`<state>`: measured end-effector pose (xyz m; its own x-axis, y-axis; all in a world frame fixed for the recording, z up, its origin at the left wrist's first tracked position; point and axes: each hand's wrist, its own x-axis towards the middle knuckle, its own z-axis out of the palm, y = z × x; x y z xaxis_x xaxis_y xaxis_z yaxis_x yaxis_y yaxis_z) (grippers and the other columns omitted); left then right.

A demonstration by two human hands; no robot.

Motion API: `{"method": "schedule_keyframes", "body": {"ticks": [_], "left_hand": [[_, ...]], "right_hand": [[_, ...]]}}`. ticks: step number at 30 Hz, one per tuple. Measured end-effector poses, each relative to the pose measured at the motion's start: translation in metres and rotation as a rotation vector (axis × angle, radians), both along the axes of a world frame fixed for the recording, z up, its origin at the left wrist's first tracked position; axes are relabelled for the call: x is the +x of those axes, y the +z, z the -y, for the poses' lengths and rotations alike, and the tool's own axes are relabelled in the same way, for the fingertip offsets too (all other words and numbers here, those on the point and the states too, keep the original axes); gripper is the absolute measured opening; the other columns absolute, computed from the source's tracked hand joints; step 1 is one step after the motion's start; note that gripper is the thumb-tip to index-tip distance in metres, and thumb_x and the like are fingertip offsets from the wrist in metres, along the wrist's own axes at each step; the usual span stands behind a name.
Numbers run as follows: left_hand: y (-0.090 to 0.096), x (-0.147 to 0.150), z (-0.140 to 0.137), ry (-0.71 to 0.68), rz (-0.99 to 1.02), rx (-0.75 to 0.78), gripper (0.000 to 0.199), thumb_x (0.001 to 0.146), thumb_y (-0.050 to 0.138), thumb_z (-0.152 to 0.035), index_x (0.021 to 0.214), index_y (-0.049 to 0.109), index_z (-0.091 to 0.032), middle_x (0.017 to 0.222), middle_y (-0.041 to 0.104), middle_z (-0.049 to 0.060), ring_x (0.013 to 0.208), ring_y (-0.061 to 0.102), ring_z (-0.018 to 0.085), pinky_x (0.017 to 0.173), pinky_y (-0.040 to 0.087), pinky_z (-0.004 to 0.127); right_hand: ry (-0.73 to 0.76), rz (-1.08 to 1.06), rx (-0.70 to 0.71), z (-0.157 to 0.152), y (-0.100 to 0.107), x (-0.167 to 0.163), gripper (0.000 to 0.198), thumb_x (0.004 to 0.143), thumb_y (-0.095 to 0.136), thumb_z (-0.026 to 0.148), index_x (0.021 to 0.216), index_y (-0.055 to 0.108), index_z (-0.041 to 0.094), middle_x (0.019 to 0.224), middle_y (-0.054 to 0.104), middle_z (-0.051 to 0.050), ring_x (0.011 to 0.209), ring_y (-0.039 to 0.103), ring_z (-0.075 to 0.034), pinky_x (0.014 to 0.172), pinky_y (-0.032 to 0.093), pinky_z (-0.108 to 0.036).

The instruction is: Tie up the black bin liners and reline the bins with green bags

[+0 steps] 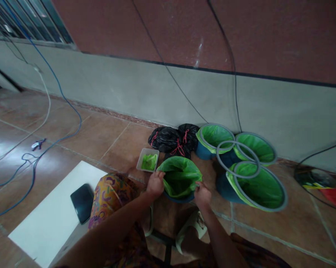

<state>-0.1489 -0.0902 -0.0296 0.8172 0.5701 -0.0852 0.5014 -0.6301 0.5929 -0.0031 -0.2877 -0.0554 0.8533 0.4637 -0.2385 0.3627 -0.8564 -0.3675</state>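
A green bin liner stands opened out inside a blue bin on the floor between my feet. My left hand pinches the liner's edge on the left side of the rim. On the opposite side my right hand grips the same edge between thumb and fingers. The liner's top rises above the bin's rim, and its inside is dark. To the right, a loose grey ring rests across the other lined bins.
Three blue bins with green liners and grey rings, one of them nearest, stand at the right. Black tied bags lie by the wall. A tray holds folded green plastic. A phone lies on a white board; cables cross the left.
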Motion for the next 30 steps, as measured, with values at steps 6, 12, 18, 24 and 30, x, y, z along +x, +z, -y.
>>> {"method": "schedule_keyframes", "body": {"ticks": [6, 12, 18, 24, 30], "left_hand": [[-0.011, 0.007, 0.027, -0.433, -0.249, 0.131, 0.019, 0.071, 0.062, -0.011, 0.089, 0.068, -0.013, 0.091, 0.066, 0.013, 0.102, 0.057, 0.032, 0.109, 0.028, 0.056], [-0.019, 0.005, 0.023, -0.459, -0.308, 0.067, 0.013, 0.067, 0.061, -0.005, 0.075, 0.066, -0.014, 0.078, 0.066, 0.011, 0.097, 0.059, 0.033, 0.110, 0.022, 0.060], [0.001, -0.005, 0.022, -0.442, -0.254, 0.099, 0.018, 0.077, 0.054, -0.010, 0.088, 0.068, -0.015, 0.089, 0.067, 0.012, 0.094, 0.061, 0.031, 0.105, 0.026, 0.062], [0.002, -0.029, 0.028, -0.428, -0.253, 0.098, 0.017, 0.082, 0.053, -0.014, 0.087, 0.068, -0.017, 0.094, 0.067, 0.011, 0.101, 0.060, 0.029, 0.106, 0.030, 0.055], [0.001, -0.043, 0.037, -0.431, -0.279, 0.141, 0.031, 0.084, 0.052, -0.019, 0.111, 0.066, -0.022, 0.128, 0.058, 0.009, 0.124, 0.047, 0.028, 0.109, 0.034, 0.049]], "right_hand": [[0.527, -0.123, -0.120, -0.023, 0.003, -0.017, 0.037, 0.078, 0.051, 0.006, 0.107, 0.072, 0.015, 0.107, 0.069, -0.012, 0.109, 0.057, -0.025, 0.098, 0.037, -0.034], [0.699, -0.187, -0.271, -0.030, -0.007, -0.024, 0.033, 0.084, 0.052, 0.018, 0.111, 0.071, 0.023, 0.119, 0.065, -0.011, 0.116, 0.052, -0.029, 0.092, 0.038, -0.038], [0.674, -0.118, -0.148, -0.017, 0.006, -0.027, 0.026, 0.092, 0.045, 0.023, 0.095, 0.071, 0.018, 0.105, 0.069, -0.009, 0.107, 0.057, -0.024, 0.089, 0.038, -0.034], [0.664, -0.011, -0.069, 0.014, 0.016, -0.049, 0.025, 0.093, 0.046, 0.024, 0.087, 0.071, 0.021, 0.097, 0.068, -0.006, 0.100, 0.057, -0.021, 0.091, 0.038, -0.032], [0.504, 0.075, -0.201, 0.027, 0.004, -0.072, 0.028, 0.086, 0.047, 0.015, 0.099, 0.071, 0.021, 0.115, 0.066, -0.009, 0.100, 0.061, -0.024, 0.090, 0.042, -0.035]]}}
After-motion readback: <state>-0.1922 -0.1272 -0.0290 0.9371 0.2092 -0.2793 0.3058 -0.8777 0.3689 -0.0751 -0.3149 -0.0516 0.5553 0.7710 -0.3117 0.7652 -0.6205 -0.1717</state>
